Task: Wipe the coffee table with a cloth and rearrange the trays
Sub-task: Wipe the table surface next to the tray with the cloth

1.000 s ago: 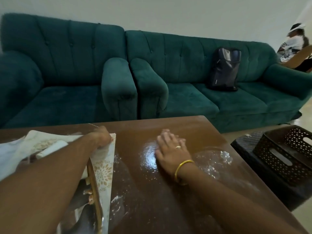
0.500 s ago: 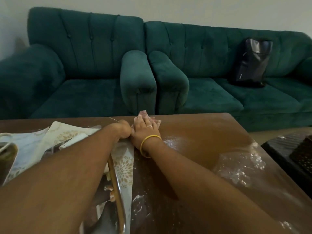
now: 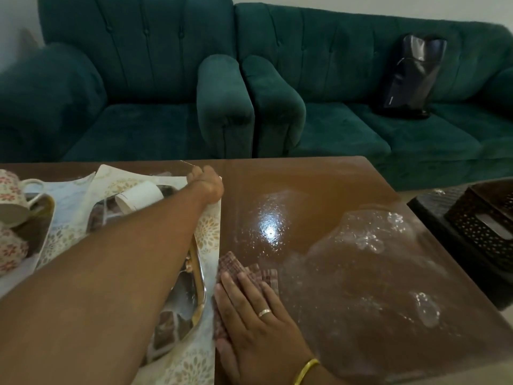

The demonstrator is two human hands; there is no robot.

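The brown coffee table is wet and shiny in the middle. My right hand lies flat, fingers together, pressing a reddish checked cloth onto the table near its front edge. My left hand is at the far edge, pinching up the corner of a floral patterned table sheet. On that sheet, under my left forearm, sits a gold-rimmed tray with a white paper cup lying on its side. A second tray at the left holds floral mugs.
A crumpled clear plastic film covers the table's right half. A dark perforated basket stands on a low black stool to the right. Green sofas line the far side, one with a dark backpack on it.
My right hand has dragged the cloth from the far edge beside my left hand back toward the front edge. My left hand still holds the sheet corner.
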